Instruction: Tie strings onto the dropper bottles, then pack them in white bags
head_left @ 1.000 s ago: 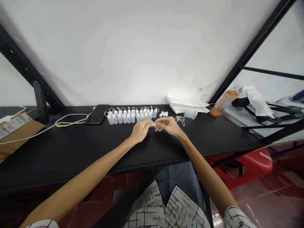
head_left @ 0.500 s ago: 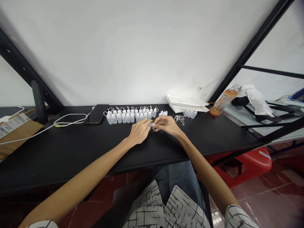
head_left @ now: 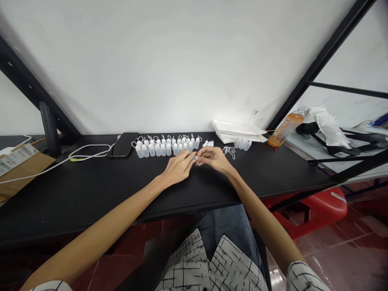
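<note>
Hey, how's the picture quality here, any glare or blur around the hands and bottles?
In the head view, glare whitens the wall above the paper stack; wide-angle distortion stretches the left forearm; the plastic bottles look soft, and the thing between the left hand and right hand is too small to make out.

the single view comes from a camera worn on the person's head, looking forward and down across the black counter (head_left: 72, 194) from its near edge. the left hand (head_left: 178, 167) and right hand (head_left: 214, 158) sit fairly close, near the middle of the frame. the wide view also takes in the white wall (head_left: 151, 60) beyond and the person's checked shirt (head_left: 212, 262) at the bottom.
</note>
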The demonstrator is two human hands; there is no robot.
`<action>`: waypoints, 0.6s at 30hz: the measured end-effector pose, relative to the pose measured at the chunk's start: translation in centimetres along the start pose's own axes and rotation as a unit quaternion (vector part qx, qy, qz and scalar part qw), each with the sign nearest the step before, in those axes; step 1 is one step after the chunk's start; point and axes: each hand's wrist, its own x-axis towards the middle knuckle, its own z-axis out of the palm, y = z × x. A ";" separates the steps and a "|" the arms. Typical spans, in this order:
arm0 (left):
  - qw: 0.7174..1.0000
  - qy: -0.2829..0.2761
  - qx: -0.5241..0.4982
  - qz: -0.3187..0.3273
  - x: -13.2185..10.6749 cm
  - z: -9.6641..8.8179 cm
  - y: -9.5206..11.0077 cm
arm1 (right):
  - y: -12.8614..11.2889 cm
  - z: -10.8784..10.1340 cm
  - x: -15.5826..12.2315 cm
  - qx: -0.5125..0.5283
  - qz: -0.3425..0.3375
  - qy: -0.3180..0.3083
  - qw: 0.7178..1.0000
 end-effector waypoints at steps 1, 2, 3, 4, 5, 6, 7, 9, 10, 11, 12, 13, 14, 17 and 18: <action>1.000 -0.003 -0.004 -0.005 0.1 0.0 0.0 | 0.0 0.0 0.1 0.002 -0.003 0.002 1.000; 1.000 -0.005 -0.011 -0.014 0.1 0.0 0.1 | 0.1 0.0 0.1 0.001 -0.007 0.007 1.000; 0.999 -0.006 -0.024 -0.027 0.2 -0.1 0.1 | 0.1 -0.1 0.2 0.000 -0.012 0.013 1.000; 0.998 -0.007 -0.039 -0.042 0.3 -0.1 0.1 | 0.1 -0.1 0.2 -0.002 -0.018 0.021 1.000; 0.997 -0.008 -0.055 -0.058 0.4 -0.2 0.1 | 0.1 -0.2 0.3 -0.003 -0.023 0.031 0.999; 0.995 -0.010 -0.070 -0.070 0.5 -0.2 0.1 | 0.1 -0.2 0.3 -0.003 -0.026 0.040 0.999; 0.993 -0.013 -0.083 -0.078 0.6 -0.3 0.1 | 0.1 -0.2 0.3 -0.003 -0.027 0.046 0.999; 0.991 -0.017 -0.102 -0.081 0.6 -0.3 0.0 | 0.1 -0.3 0.3 -0.007 -0.020 0.050 0.999; 0.991 -0.015 -0.107 -0.078 0.6 -0.3 -0.1 | 0.2 -0.3 0.3 -0.009 -0.013 0.050 0.999; 0.991 -0.010 -0.111 -0.076 0.5 -0.3 -0.2 | 0.3 -0.3 0.3 -0.011 -0.004 0.048 0.999; 0.991 -0.004 -0.113 -0.076 0.5 -0.3 -0.3 | 0.3 -0.2 0.3 -0.012 0.007 0.045 0.999; 0.991 0.003 -0.112 -0.076 0.5 -0.2 -0.3 | 0.4 -0.2 0.3 -0.010 0.017 0.041 0.999; 0.991 0.008 -0.109 -0.076 0.4 -0.2 -0.4 | 0.5 -0.2 0.3 -0.007 0.025 0.035 0.999; 0.992 0.012 -0.100 -0.071 0.4 0.0 -0.6 | 0.7 -0.1 0.3 0.002 0.039 0.020 0.999; 0.992 0.013 -0.103 -0.066 0.3 0.1 -0.7 | 0.7 0.0 0.2 0.006 0.040 0.019 0.999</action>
